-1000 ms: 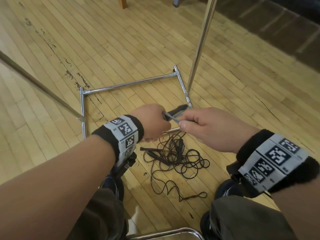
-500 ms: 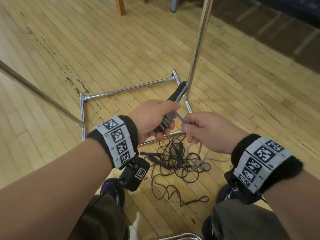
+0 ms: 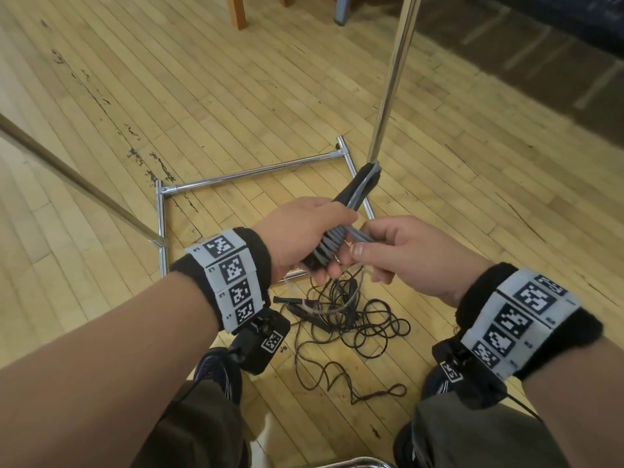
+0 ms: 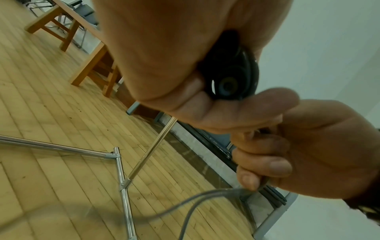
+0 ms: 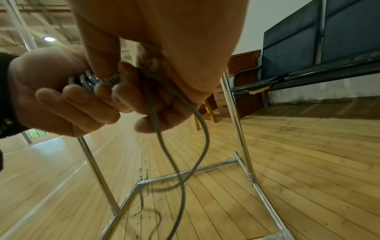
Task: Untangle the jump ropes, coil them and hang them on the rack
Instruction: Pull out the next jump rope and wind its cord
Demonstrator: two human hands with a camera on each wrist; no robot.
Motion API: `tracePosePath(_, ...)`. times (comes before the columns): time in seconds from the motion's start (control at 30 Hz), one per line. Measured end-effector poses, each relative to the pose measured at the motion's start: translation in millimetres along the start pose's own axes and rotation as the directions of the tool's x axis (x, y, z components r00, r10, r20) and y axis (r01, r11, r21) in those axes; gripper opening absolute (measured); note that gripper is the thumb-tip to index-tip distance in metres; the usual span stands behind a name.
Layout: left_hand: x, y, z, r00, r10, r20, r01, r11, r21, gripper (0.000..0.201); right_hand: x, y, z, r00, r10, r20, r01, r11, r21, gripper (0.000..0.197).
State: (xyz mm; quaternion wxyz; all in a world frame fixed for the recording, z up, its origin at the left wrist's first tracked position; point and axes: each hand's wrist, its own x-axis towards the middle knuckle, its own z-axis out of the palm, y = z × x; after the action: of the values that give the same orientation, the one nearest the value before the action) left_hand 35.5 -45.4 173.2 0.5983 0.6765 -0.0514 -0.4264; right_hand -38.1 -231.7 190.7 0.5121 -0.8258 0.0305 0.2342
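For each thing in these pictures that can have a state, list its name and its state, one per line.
Grey rope: partly wound round black handles, tail hanging loose.
Handles: gripped together, off the floor.
Left hand: grips handles and coils.
Right hand: pinches the grey rope.
Black ropes: tangled on the floor.
Rack: standing, nothing seen hung on it.

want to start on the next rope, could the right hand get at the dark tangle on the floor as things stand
Probably not yet. The right hand is pinching the grey cord it winds round the handles in the left hand. The dark tangle lies uncovered on the floor just below, so the path looks free once it lets go.
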Motion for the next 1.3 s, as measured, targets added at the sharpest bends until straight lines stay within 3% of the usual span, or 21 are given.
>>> tracePosePath(0.33, -1, 6, -11, 0.993, 0.051, -0.109, -0.061, 0.994, -0.095, 0.027, 0, -7, -9, 1.000, 0.014, 0.001, -0.014, 1.000, 0.026, 0.031)
tracePosePath(0.47, -7, 16, -13, 0.996, 0.043, -0.078, -0.059, 0.977, -0.205, 0.031, 0, -10, -10, 0.999, -0.033, -0.010, 0.033, 0.999, -0.003, 0.032)
tracePosePath(0.6, -11, 17, -10, 0.998, 0.023, -0.061, -0.036, 0.977, -0.210, 0.037, 1, -6, -11, 1.000, -0.025, 0.008, 0.025, 0.997, -0.073, 0.029)
tracePosePath(0.73, -14, 19, -10, 1.000, -0.011, 0.028, 0.016, 0.979, -0.203, 0.029, 1, 0, -13, 0.999, 0.000, 0.038, 0.006, 0.987, -0.160, 0.030)
tracePosePath(0.83, -13, 17, -7, 0.998, -0.060, -0.014, 0.055, 0.973, -0.225, 0.028, 1, -1, -10, 0.999, -0.006, 0.042, 0.014, 0.982, -0.190, 0.030)
tracePosePath(0.97, -10, 16, 1, 0.993, -0.103, -0.062, 0.079, 0.947, -0.311, 0.024, 5, -1, -9, 0.999, -0.017, 0.039, 0.021, 0.996, -0.088, 0.030)
tracePosePath(1.17, -10, 21, -2, 0.999, -0.039, -0.037, 0.023, 0.930, -0.367, 0.010, 1, -4, -12, 0.996, -0.060, 0.062, 0.055, 0.996, 0.075, 0.030)
tracePosePath(1.23, -11, 22, -6, 0.999, -0.020, -0.037, 0.004, 0.924, -0.382, 0.010, -1, -2, -14, 0.996, -0.054, 0.071, 0.052, 0.998, 0.023, 0.030)
tracePosePath(1.3, -12, 22, -12, 0.999, -0.006, -0.032, -0.007, 0.921, -0.390, 0.010, -3, 2, -16, 0.997, -0.015, 0.076, 0.025, 0.990, -0.139, 0.031)
